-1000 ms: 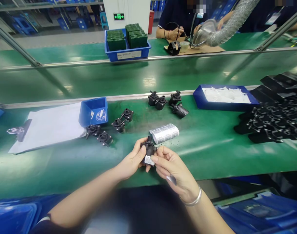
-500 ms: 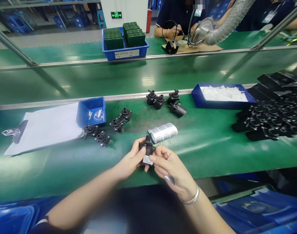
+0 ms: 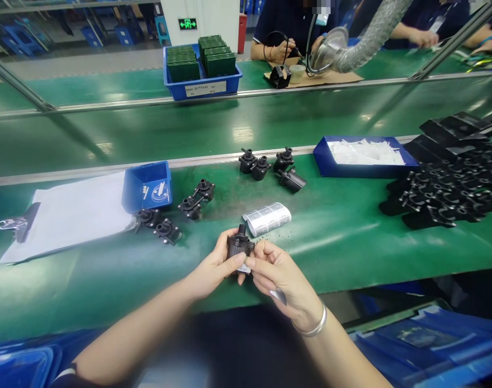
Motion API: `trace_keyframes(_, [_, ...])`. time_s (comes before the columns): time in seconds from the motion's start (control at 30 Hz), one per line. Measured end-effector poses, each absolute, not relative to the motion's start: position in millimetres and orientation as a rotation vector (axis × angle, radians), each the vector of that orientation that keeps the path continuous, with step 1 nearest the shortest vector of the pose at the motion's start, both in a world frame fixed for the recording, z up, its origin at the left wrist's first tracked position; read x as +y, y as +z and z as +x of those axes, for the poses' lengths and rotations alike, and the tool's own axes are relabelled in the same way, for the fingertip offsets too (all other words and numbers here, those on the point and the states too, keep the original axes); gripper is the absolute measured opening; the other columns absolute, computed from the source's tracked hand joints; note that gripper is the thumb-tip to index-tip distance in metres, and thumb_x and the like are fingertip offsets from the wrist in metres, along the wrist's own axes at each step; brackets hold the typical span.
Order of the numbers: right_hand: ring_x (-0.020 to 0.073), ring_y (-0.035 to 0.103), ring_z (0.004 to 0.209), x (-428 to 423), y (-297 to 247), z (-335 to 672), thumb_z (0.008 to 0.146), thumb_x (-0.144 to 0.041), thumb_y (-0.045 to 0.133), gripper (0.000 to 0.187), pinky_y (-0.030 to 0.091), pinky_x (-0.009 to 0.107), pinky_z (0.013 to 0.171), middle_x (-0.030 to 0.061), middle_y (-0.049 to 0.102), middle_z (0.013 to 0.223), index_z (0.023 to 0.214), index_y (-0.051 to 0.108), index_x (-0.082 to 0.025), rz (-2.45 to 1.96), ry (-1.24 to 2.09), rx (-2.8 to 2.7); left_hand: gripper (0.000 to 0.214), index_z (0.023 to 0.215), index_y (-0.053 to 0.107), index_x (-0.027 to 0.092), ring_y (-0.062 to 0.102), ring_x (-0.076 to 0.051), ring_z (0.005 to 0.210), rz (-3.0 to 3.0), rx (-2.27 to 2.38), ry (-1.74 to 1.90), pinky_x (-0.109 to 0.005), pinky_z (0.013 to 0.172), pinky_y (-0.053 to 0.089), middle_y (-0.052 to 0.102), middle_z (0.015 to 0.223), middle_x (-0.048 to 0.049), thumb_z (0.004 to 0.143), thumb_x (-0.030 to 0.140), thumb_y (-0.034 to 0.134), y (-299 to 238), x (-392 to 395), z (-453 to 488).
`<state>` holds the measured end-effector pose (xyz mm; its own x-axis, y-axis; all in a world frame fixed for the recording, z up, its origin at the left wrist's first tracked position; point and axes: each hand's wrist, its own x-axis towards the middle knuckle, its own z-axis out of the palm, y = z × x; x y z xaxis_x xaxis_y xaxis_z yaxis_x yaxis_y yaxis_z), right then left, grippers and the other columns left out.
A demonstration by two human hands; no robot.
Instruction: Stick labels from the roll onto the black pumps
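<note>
My left hand (image 3: 218, 269) is wrapped round a small black pump (image 3: 238, 245) with a ribbed body, its outlet pointing up. The thumb lies across the pump's front, on a white label (image 3: 244, 268) that is partly covered. My right hand (image 3: 280, 275) is closed beside the pump, thumb and forefinger pinching at the label's right edge. A shiny silver pointed piece (image 3: 278, 295) shows between the lower fingers of that hand; its kind is unclear. Just behind the pump lies a curled sheet of printed labels (image 3: 268, 219) on the green bench.
Several black pumps (image 3: 205, 189) stand in small groups. At left are a clipboard with paper (image 3: 76, 215) and a blue bin (image 3: 146, 186); at right, a blue box of white strips (image 3: 362, 153) and many black parts (image 3: 451, 188). Co-workers sit across the bench.
My left thumb has slid down over the label, covering more of it. The pump is slightly turned, and the whole view has shifted a little.
</note>
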<state>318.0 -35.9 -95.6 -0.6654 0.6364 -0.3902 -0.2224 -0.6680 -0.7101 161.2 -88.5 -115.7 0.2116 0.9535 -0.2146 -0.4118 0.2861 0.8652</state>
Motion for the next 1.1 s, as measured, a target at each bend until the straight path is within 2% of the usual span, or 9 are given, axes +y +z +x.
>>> trace_keyframes(0.17, [0.0039,0.027,0.034,-33,-96,329,0.083,-0.036,0.070,0.026,0.020,0.018,0.033,-0.0100,0.045,0.053,0.086,0.047,-0.023,-1.045,2.068,-1.047,0.047,0.128,0.029,0.025,0.056,-0.010,0.065,0.740,0.935,1.173,-0.028,0.062,0.046,0.054,0.091,0.0000,0.091,0.028,0.057,-116,-86,163])
trace_keyframes(0.27, [0.0061,0.027,0.037,-28,-94,339,0.086,-0.037,0.067,0.023,0.021,0.018,0.035,-0.0107,0.037,0.047,0.088,0.049,-0.024,-1.106,2.001,-1.054,0.054,0.122,0.033,0.024,0.049,-0.007,0.054,0.670,1.003,1.266,-0.023,0.050,0.041,0.053,0.080,0.0038,0.080,0.019,0.068,-115,-82,165])
trace_keyframes(0.37, [0.0067,0.031,0.041,-26,-89,345,0.087,-0.035,0.066,0.019,0.023,0.019,0.037,-0.0080,0.041,0.052,0.089,0.051,-0.023,-1.052,2.079,-1.029,0.056,0.114,0.038,0.023,0.045,-0.007,0.050,0.605,1.086,1.323,-0.020,0.043,0.037,0.051,0.076,0.0052,0.072,0.015,0.073,-110,-80,162])
trace_keyframes(0.47, [0.0084,0.047,0.057,-25,-85,349,0.082,-0.029,0.072,0.021,0.039,0.020,0.050,-0.0015,0.055,0.079,0.094,0.056,-0.023,-0.983,2.089,-1.015,0.041,0.113,0.041,0.022,0.054,-0.010,0.060,0.703,1.173,1.344,-0.026,0.056,0.047,0.056,0.083,0.0021,0.082,0.026,0.067,-103,-85,147])
trace_keyframes(0.57, [0.0099,0.052,0.071,-22,-86,352,0.078,-0.023,0.077,0.026,0.044,0.023,0.064,0.0006,0.057,0.099,0.097,0.059,-0.023,-0.948,2.076,-1.005,0.040,0.119,0.043,0.024,0.061,-0.015,0.089,0.836,1.382,1.370,-0.029,0.080,0.048,0.060,0.099,-0.0017,0.086,0.032,0.064,-100,-94,125])
trace_keyframes(0.67, [0.0088,0.049,0.067,-17,-90,352,0.075,-0.021,0.079,0.026,0.042,0.022,0.061,-0.0004,0.057,0.097,0.093,0.060,-0.023,-0.922,2.056,-0.963,0.049,0.120,0.043,0.025,0.060,-0.018,0.103,0.951,1.560,1.310,-0.032,0.091,0.046,0.061,0.108,-0.0033,0.080,0.031,0.071,-105,-99,111])
trace_keyframes(0.9, [0.0078,0.048,0.064,-13,-93,351,0.072,-0.022,0.082,0.027,0.040,0.022,0.060,-0.0018,0.055,0.099,0.090,0.062,-0.023,-0.890,2.064,-0.924,0.029,0.107,0.052,0.021,0.057,-0.025,0.110,1.724,1.884,1.091,-0.041,0.094,0.048,0.052,0.119,-0.0107,0.081,0.024,0.065,-120,-91,114])
trace_keyframes(1.0, [0.0092,0.048,0.064,-12,-95,358,0.072,-0.022,0.082,0.028,0.039,0.022,0.058,-0.0013,0.055,0.089,0.091,0.062,-0.022,-0.889,2.050,-0.926,0.036,0.117,0.053,0.018,0.050,-0.031,0.117,2.062,2.284,0.925,-0.050,0.101,0.041,0.053,0.121,-0.0147,0.083,0.021,0.062,-120,-94,112])
trace_keyframes(1.1, [0.0100,0.048,0.065,-9,-98,364,0.074,-0.023,0.081,0.025,0.039,0.023,0.059,-0.0010,0.056,0.087,0.090,0.062,-0.022,-0.869,2.042,-0.916,0.053,0.133,0.045,0.014,0.041,-0.038,0.127,2.112,2.602,0.818,-0.057,0.104,0.035,0.045,0.132,-0.0210,0.083,0.018,0.061,-106,-100,120])
